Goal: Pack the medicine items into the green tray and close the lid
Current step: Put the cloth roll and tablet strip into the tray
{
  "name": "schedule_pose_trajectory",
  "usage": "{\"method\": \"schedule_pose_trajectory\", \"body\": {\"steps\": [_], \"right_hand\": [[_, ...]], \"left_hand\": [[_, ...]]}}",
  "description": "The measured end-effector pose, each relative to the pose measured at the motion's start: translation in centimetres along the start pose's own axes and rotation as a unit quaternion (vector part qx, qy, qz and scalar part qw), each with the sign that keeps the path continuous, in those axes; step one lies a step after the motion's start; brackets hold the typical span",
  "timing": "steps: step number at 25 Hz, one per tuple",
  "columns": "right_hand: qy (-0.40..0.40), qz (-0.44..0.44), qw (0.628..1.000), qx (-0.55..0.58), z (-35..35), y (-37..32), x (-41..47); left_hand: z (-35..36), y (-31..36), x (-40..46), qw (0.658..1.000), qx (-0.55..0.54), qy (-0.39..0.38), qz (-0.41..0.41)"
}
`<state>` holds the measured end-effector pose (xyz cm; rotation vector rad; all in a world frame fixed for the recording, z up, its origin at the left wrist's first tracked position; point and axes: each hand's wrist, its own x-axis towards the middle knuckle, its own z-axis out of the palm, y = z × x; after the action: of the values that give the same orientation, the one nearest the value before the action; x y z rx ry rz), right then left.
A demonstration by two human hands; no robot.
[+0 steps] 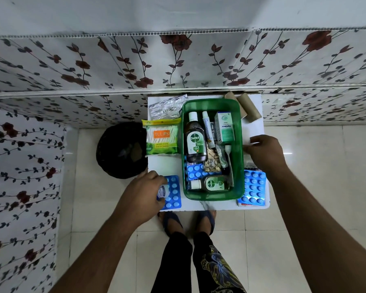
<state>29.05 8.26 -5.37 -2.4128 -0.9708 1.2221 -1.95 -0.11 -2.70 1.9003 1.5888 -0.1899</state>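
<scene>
The green tray (241,166) stands open on a small white table (167,166). Inside lie a large Dettol bottle (194,142), a small Dettol bottle (211,183), a white tube (207,127), an Optibex box (225,129), a blue blister strip (195,171) and a thermometer-like stick (228,153). My left hand (144,195) is closed on a small clear bottle (162,190) above a blue blister strip (173,193) left of the tray. My right hand (264,153) rests right of the tray, fingers pinching something white that I cannot make out. Another blue blister pack (253,188) lies below it.
A Tulips cotton swab pack (162,137) and a silver foil pouch (167,107) lie left of the tray. Two cardboard rolls (247,108) sit behind it. A black bin (122,150) stands on the floor to the left. My feet are under the table's near edge.
</scene>
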Motion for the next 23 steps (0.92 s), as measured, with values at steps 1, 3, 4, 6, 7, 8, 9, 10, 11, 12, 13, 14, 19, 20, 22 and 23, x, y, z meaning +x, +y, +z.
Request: {"method": "schedule_pose_trajectory", "body": {"steps": [1,3,4,6,7,8,9,10,11,12,13,14,19,20,22,23], "right_hand": [[-0.001,0.003,1.0,0.023,-0.4,0.1,0.0],[0.009,0.0,0.997,0.074,-1.5,0.1,-0.4],[0.018,-0.003,0.995,0.102,-2.1,0.1,-0.6],[0.032,-0.005,0.985,0.169,-3.5,0.0,-1.5],[0.037,-0.007,0.979,0.199,-4.1,-0.3,-2.1],[0.042,-0.01,0.975,0.22,-4.4,-0.7,-2.6],[0.047,-0.015,0.971,0.234,-4.9,-1.0,-3.1],[0.05,-0.024,0.968,0.246,-5.4,-1.3,-3.6],[0.05,-0.031,0.965,0.255,-5.6,-1.6,-3.9],[0.05,-0.038,0.963,0.261,-6.0,-1.7,-4.1],[0.046,-0.043,0.963,0.263,-6.2,-1.7,-4.3],[0.043,-0.048,0.964,0.258,-6.3,-1.7,-4.4],[0.038,-0.067,0.969,0.233,-6.2,-2.5,-5.4],[0.035,-0.075,0.971,0.225,-5.8,-2.9,-5.9],[0.015,-0.096,0.977,0.192,-4.2,-4.2,-6.9],[0.001,-0.108,0.98,0.164,-2.9,-5.0,-7.4]], "left_hand": [[-1.0,0.3,-0.3,1.0,-0.011,0.023,-0.005],[-3.7,1.8,-0.9,0.992,-0.069,0.109,-0.005],[-5.0,3.1,-0.7,0.983,-0.105,0.149,0.007],[-7.0,6.8,0.5,0.976,-0.13,0.17,0.047],[-7.3,8.5,1.6,0.979,-0.111,0.156,0.069],[-7.1,9.7,2.9,0.984,-0.078,0.135,0.084],[-6.4,10.6,4.4,0.989,-0.041,0.112,0.093],[-5.6,11.3,5.8,0.992,-0.009,0.085,0.097],[-4.7,11.6,6.8,0.994,0.013,0.059,0.096],[-3.9,12.0,7.6,0.994,0.026,0.044,0.092],[-3.1,12.2,8.2,0.995,0.035,0.04,0.087],[-2.5,12.4,8.7,0.994,0.042,0.041,0.087],[-3.4,12.2,8.3,0.992,0.003,0.074,0.1],[-4.4,11.7,7.6,0.991,-0.029,0.1,0.089],[-6.4,10.0,6.0,0.977,-0.11,0.178,0.051],[-7.1,8.8,5.2,0.965,-0.143,0.217,0.029]]}}
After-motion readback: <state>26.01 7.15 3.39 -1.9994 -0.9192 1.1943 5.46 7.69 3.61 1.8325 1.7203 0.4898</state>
